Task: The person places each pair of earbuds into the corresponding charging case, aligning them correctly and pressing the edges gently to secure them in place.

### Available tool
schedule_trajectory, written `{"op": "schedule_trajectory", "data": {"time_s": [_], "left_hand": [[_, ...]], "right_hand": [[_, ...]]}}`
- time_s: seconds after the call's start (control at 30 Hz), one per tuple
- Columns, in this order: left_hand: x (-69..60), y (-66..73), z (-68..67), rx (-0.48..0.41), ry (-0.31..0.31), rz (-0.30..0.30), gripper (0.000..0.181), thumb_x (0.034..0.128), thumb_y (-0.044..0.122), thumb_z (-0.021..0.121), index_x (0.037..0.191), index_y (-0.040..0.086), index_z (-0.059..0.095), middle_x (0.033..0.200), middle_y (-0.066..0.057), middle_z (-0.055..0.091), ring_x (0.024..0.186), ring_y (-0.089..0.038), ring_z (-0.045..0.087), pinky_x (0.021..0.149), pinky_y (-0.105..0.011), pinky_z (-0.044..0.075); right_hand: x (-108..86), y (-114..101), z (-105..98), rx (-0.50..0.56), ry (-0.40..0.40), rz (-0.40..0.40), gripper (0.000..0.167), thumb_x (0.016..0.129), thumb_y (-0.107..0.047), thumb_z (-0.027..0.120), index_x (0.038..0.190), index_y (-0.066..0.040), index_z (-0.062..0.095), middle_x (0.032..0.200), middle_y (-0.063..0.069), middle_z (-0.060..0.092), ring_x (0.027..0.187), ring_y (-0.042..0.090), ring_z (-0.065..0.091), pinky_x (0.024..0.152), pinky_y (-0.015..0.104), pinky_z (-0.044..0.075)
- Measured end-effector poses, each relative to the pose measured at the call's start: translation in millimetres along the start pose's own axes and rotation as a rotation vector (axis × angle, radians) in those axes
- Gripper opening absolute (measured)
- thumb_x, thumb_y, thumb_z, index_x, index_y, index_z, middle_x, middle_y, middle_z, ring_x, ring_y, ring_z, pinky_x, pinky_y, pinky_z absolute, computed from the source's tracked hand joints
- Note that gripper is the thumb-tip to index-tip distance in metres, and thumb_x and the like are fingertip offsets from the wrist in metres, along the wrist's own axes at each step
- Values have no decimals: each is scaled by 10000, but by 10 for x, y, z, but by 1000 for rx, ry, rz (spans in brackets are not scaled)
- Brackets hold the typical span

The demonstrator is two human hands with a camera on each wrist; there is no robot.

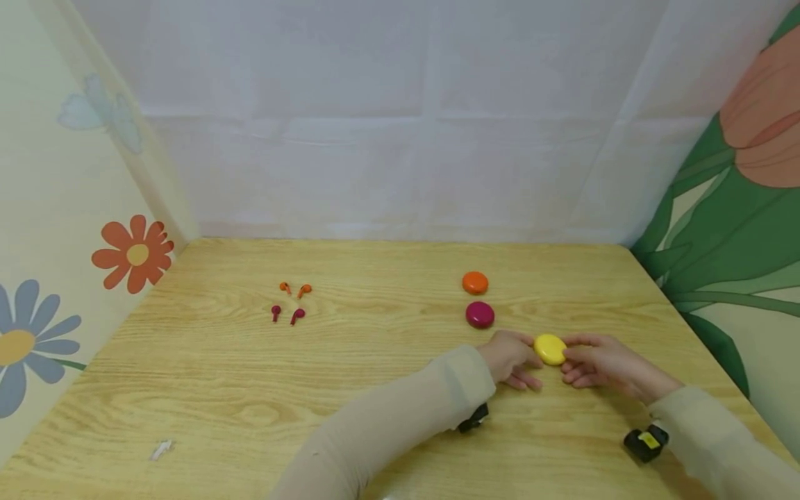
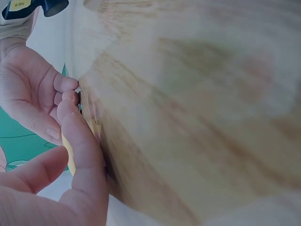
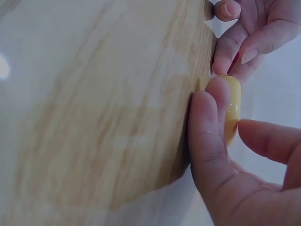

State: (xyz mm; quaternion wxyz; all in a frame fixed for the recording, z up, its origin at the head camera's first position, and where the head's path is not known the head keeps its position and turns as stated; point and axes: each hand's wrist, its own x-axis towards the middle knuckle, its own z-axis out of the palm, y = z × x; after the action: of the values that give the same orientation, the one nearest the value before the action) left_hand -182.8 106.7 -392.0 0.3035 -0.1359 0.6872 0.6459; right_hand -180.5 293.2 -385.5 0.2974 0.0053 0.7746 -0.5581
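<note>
A round yellow case [image 1: 550,349] lies on the table between the two hands in the head view. My left hand [image 1: 514,355] holds its left edge between thumb and fingers. At the opposite edge, my right hand [image 1: 605,364] pinches it with thumb and fingertips. The right wrist view shows the yellow case [image 3: 232,110] standing out between the right thumb and fingers, with the left fingertips against its far end. Only a sliver of the yellow case [image 2: 69,153] shows past the left fingers in the left wrist view.
Behind the hands lie a magenta case [image 1: 480,314] and an orange case [image 1: 475,282]. Two orange earbuds [image 1: 304,290] and two magenta earbuds [image 1: 298,316] lie farther left on the wooden table [image 1: 250,389]. A small whitish mark [image 1: 162,449] is near the front left.
</note>
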Motion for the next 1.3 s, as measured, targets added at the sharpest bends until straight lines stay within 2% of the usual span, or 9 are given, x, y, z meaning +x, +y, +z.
{"op": "schedule_trajectory", "data": {"time_s": [0.27, 0.5, 0.67, 0.77, 1.03, 1.3], "left_hand": [[-18, -19, -66, 27, -15, 36, 366, 845, -60, 669, 1183, 74, 631, 832, -100, 714, 797, -350, 712, 404, -228, 409], [-83, -6, -273, 63, -30, 67, 401, 876, -14, 657, 1261, 92, 615, 853, -93, 703, 763, -331, 715, 459, -261, 501], [-158, 4, -460, 84, -38, 102, 420, 902, 28, 646, 1312, 84, 577, 867, -68, 705, 742, -301, 716, 446, -233, 473], [-192, 8, -558, 102, -21, 116, 413, 910, 47, 642, 1315, 94, 576, 869, -56, 702, 705, -274, 713, 443, -219, 455], [-238, -4, -803, 87, -32, 150, 443, 923, 45, 611, 1357, 88, 536, 902, -67, 703, 599, -198, 679, 453, -210, 466], [-230, -22, -952, 61, -25, 163, 480, 917, 31, 604, 1384, 64, 498, 925, -81, 688, 560, -164, 643, 452, -201, 466]], "right_hand": [[-32, -34, -33, -7, 21, 8, 561, 1012, -97, 445, 1362, 254, 181, 827, 53, 656, 718, 158, 659, 672, 314, 567], [-79, -140, -23, -70, 83, -11, 563, 1025, -122, 424, 1368, 251, 180, 825, 40, 640, 708, 137, 644, 661, 308, 567], [-88, -223, 22, -82, 103, -42, 556, 1020, -114, 434, 1371, 247, 199, 817, 38, 645, 697, 135, 650, 654, 304, 565], [-88, -262, 55, -87, 99, -60, 554, 1022, -110, 425, 1375, 251, 198, 822, 37, 653, 702, 131, 656, 658, 302, 565], [-41, -361, 153, -85, 90, -76, 530, 1035, -119, 415, 1377, 239, 224, 849, 50, 659, 720, 135, 661, 673, 301, 564], [46, -440, 261, -51, 78, -87, 542, 1030, -123, 435, 1391, 222, 226, 826, 42, 655, 704, 122, 651, 666, 290, 562]]}}
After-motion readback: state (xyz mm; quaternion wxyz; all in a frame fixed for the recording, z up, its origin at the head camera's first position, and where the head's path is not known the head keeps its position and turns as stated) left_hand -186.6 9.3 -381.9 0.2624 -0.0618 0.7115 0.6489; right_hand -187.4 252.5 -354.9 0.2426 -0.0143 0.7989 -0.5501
